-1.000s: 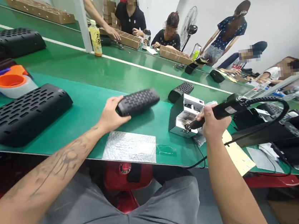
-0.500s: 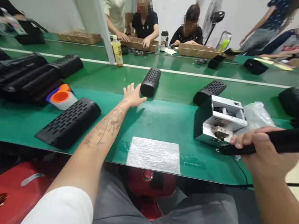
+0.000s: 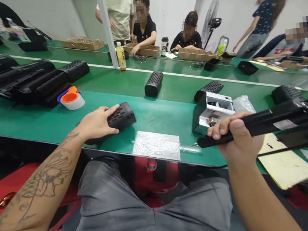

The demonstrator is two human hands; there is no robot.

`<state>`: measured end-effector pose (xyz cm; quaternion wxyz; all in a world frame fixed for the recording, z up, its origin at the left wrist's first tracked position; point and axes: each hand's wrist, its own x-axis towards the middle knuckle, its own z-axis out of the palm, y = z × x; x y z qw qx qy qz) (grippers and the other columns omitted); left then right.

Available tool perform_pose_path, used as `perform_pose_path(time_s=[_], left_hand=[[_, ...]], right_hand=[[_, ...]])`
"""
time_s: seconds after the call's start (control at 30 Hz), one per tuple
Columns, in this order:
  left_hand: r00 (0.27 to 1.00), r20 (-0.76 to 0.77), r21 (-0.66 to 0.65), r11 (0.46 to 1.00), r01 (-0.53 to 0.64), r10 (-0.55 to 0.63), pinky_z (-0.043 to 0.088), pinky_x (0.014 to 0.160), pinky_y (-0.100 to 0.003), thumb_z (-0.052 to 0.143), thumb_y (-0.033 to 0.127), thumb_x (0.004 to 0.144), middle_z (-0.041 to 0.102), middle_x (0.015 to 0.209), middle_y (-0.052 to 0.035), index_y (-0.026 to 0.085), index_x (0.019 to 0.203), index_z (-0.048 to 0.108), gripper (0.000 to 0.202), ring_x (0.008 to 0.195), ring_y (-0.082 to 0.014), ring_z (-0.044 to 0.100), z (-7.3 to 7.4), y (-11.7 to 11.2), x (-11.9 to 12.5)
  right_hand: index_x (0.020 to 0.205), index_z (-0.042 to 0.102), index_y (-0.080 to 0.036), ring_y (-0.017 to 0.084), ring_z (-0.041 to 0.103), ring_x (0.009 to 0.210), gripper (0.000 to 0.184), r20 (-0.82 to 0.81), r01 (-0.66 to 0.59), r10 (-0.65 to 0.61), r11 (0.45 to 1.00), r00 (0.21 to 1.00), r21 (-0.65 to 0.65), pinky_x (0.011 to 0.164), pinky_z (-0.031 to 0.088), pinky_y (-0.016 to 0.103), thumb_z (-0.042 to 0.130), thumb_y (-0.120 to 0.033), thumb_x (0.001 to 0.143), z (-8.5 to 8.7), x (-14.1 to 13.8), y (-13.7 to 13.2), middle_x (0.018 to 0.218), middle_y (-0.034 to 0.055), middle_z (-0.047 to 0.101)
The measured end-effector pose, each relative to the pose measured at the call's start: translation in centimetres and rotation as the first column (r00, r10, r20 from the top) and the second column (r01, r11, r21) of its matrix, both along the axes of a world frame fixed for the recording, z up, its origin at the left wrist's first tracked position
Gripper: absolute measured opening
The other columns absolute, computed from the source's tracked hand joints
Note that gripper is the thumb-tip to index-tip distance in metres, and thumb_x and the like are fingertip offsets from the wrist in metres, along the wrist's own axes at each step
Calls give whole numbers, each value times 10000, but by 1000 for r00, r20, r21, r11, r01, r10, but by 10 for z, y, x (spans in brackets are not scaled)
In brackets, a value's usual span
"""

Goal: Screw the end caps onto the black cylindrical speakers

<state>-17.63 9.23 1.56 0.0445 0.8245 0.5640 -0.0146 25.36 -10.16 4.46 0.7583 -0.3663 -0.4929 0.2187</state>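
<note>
My left hand (image 3: 96,122) lies over a black perforated cover (image 3: 124,116) near the table's front edge. Its fingers rest on the slotted top and the thumb presses the near side; the palm hides much of the cover. My right hand (image 3: 235,130) is wrapped around the narrow end of a long black bar-shaped part (image 3: 268,120) with a small pale label. That part is raised above the table and runs out toward the right edge. Between my hands, a silvery crinkled sheet (image 3: 157,144) lies at the table edge.
A white-and-black boxy device (image 3: 211,110) stands beyond my right hand. Tape in an orange holder (image 3: 71,99) and stacked black housings (image 3: 27,80) are at left. Another perforated cover (image 3: 154,83) lies mid-table. Several people work across the green table (image 3: 106,87).
My left hand has come back from beside the far middle cover and taken hold of the near-left one, which has shifted right. My right hand keeps holding the bar-shaped part.
</note>
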Motion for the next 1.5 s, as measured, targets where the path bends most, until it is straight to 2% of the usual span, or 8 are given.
perform_pose_path(time_s=[0.07, 0.17, 0.23, 0.33, 0.7, 0.87, 1.23, 1.5], left_hand=[[971, 38, -24, 971, 237, -236, 649, 1236, -495, 968, 683, 925, 617, 1911, -152, 444, 2058, 389, 1294, 1572, -472, 759, 0, -23, 50], [849, 79, -36, 849, 527, -523, 645, 1226, -506, 986, 558, 902, 703, 1817, -169, 421, 2023, 487, 1234, 1483, -451, 807, -8, -57, 117], [790, 91, -15, 793, 609, -606, 640, 1212, -519, 977, 492, 901, 760, 1721, -181, 408, 1998, 540, 1183, 1418, -443, 827, -15, -73, 147], [772, 92, 25, 776, 630, -629, 618, 1211, -557, 950, 473, 920, 790, 1633, -204, 395, 1975, 582, 1120, 1387, -462, 819, -26, -83, 167], [781, 78, 29, 784, 619, -620, 586, 1208, -573, 915, 489, 965, 785, 1631, -206, 403, 1973, 574, 1068, 1385, -471, 798, -25, -90, 167], [778, 106, 28, 784, 620, -619, 597, 1179, -554, 955, 409, 934, 782, 1645, -208, 404, 1965, 587, 1095, 1381, -462, 805, -24, -90, 168], [777, 107, 32, 783, 621, -621, 604, 1117, -524, 969, 483, 985, 797, 1601, -229, 382, 1959, 589, 1050, 1322, -453, 826, -24, -91, 169], [782, 52, -20, 782, 623, -621, 610, 1145, -539, 925, 401, 996, 783, 1650, -228, 367, 1994, 537, 1072, 1382, -464, 815, -15, -91, 169]], right_hand=[[906, 795, -296, 152, 611, 422, 451, 7, -35, 34, 999, 999, 33, 484, 620, 322, 1125, -604, 904, 8, -11, -7, 605, -92, 647], [955, 798, -299, 155, 620, 415, 453, 15, -62, 62, 996, 998, 56, 481, 627, 325, 1111, -626, 930, 12, -24, -15, 615, -91, 673], [978, 788, -301, 154, 633, 421, 469, 20, -76, 75, 996, 997, 46, 492, 635, 324, 1103, -647, 941, 10, -28, -19, 621, -93, 678], [985, 745, -303, 149, 634, 426, 538, 40, -74, 74, 997, 996, 9, 492, 623, 313, 1095, -708, 936, 3, -28, -16, 616, -105, 657], [970, 666, -300, 139, 619, 458, 635, 135, -99, 111, 991, 985, -92, 520, 609, 319, 1061, -797, 936, -15, -40, 10, 625, -111, 639], [922, 654, -290, 129, 620, 459, 643, 140, -160, 183, 975, 973, -157, 526, 612, 311, 1120, -733, 897, -19, -40, 12, 627, -109, 667], [883, 690, -287, 132, 600, 427, 542, 183, -318, 344, 935, 921, -157, 497, 571, 304, 1123, -609, 936, -22, -36, 14, 603, -101, 672], [886, 698, -290, 135, 614, 445, 539, 179, -290, 318, 942, 931, -166, 535, 627, 308, 1134, -605, 920, -23, -38, 9, 599, -104, 670]])
